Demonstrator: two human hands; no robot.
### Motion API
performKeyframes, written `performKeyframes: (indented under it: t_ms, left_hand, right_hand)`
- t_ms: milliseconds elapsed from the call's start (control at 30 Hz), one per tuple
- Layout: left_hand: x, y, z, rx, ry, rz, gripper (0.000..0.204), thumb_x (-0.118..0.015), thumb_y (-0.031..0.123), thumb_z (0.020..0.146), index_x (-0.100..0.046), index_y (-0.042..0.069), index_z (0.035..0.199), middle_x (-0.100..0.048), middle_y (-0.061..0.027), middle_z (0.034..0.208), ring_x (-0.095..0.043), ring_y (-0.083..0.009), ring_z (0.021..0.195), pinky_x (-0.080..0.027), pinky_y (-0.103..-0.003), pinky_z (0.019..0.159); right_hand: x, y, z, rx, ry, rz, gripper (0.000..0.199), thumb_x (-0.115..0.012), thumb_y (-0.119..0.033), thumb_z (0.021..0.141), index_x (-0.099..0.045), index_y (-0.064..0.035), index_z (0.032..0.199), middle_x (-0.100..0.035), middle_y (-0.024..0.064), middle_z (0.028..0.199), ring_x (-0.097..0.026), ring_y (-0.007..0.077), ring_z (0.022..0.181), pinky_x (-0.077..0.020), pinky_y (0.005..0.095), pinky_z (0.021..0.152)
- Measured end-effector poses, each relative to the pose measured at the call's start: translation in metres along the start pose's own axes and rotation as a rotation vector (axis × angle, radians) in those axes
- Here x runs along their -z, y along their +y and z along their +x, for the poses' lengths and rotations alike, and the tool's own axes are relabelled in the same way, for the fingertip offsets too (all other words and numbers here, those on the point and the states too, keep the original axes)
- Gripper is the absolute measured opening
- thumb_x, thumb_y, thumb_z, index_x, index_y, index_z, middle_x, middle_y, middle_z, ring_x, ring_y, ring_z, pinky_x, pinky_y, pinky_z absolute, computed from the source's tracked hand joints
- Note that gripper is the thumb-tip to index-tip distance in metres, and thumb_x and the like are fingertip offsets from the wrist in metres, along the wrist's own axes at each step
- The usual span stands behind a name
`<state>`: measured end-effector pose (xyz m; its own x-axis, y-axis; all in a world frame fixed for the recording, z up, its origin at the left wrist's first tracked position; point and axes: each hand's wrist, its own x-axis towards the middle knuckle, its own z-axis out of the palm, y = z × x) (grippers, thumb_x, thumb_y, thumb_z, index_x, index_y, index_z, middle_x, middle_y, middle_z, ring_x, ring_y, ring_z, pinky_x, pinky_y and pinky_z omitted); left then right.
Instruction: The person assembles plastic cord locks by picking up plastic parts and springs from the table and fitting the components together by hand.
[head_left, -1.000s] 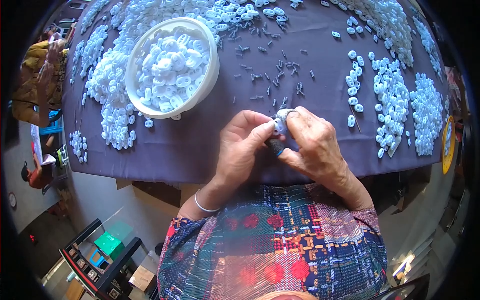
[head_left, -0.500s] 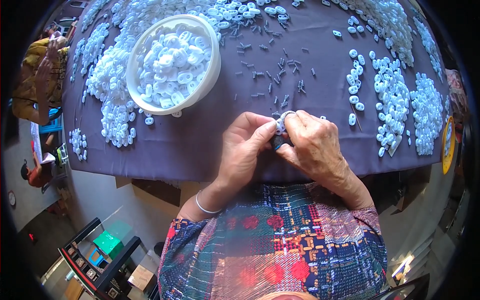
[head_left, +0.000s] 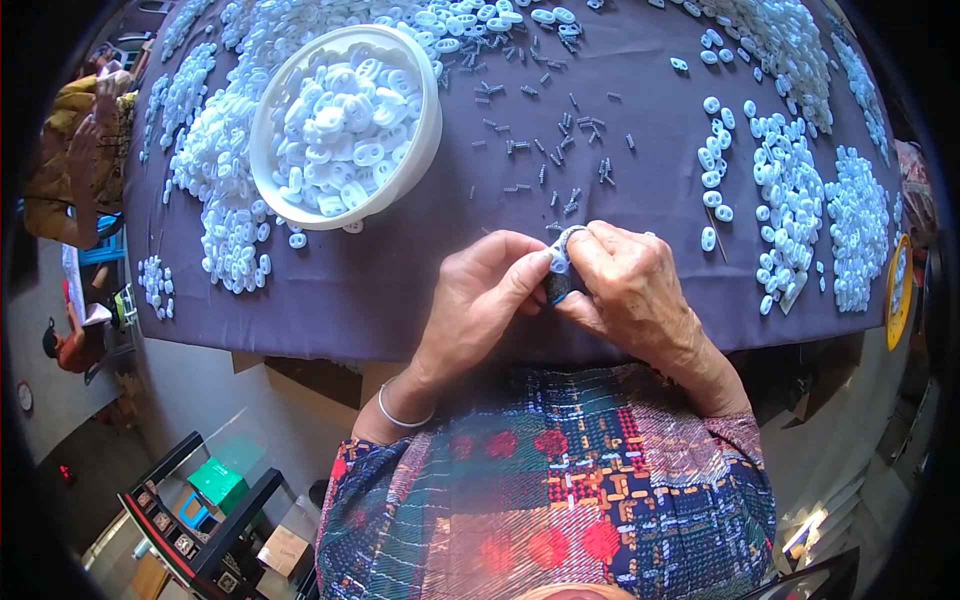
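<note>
My left hand [head_left: 485, 300] and my right hand [head_left: 630, 285] meet just above the near part of the table. Between their fingertips is a small white two-hole plastic cord stopper [head_left: 559, 264], partly hidden by the fingers. Left thumb and forefinger pinch its left side. The right fingers curl round it from the other side, with dark wraps on the thumb and forefinger. Small metal springs [head_left: 571, 201] lie scattered just beyond my hands. To their left stands a round white tub [head_left: 432, 150], heaped with white oval two-hole pieces [head_left: 345, 125].
Large heaps of white pieces [head_left: 225, 150] cover the dark tablecloth's [head_left: 350, 310] left and far sides. More piles [head_left: 785, 200] lie at the right, with a short row of loose pieces [head_left: 711, 179] beside them. A yellow-rimmed tray [head_left: 898, 300] sits at the right edge. Another person [head_left: 75, 160] is at far left.
Both hands stay together with the cord stopper between them. The left hand and wrist have shifted slightly left, and the stopper's face shows a little more.
</note>
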<state>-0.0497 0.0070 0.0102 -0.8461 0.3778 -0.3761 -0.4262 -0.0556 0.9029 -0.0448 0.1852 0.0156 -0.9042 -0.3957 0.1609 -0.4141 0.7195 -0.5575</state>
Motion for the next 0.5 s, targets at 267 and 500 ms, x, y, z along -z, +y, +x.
performKeyframes:
  t_ms: [267,500]
  left_hand:
    - [-0.0005,-0.0006,-0.0002,-0.051,0.010,0.130,0.017,-0.058,0.013,0.092,-0.062,-0.003,0.093,-0.061,-0.0024,0.073,-0.056,-0.0069,0.065,-0.047,-0.021,0.059]
    - [-0.0008,-0.0034,-0.0002,-0.061,0.016,0.106,0.015,-0.059,0.011,0.091,-0.062,-0.004,0.091,-0.060,-0.0019,0.072,-0.055,-0.0063,0.064,-0.046,-0.021,0.057]
  right_hand:
    - [-0.0052,0.0014,-0.0028,0.031,-0.008,0.074,0.028,-0.070,-0.015,0.067,-0.050,-0.0004,0.079,-0.053,0.0135,0.070,-0.057,0.0318,0.063,-0.0455,0.0394,0.055]
    - [-0.0062,0.0025,-0.0018,0.051,-0.011,0.085,0.026,-0.068,-0.013,0.067,-0.049,0.0002,0.078,-0.051,0.0138,0.068,-0.056,0.0322,0.061,-0.0452,0.0394,0.055]
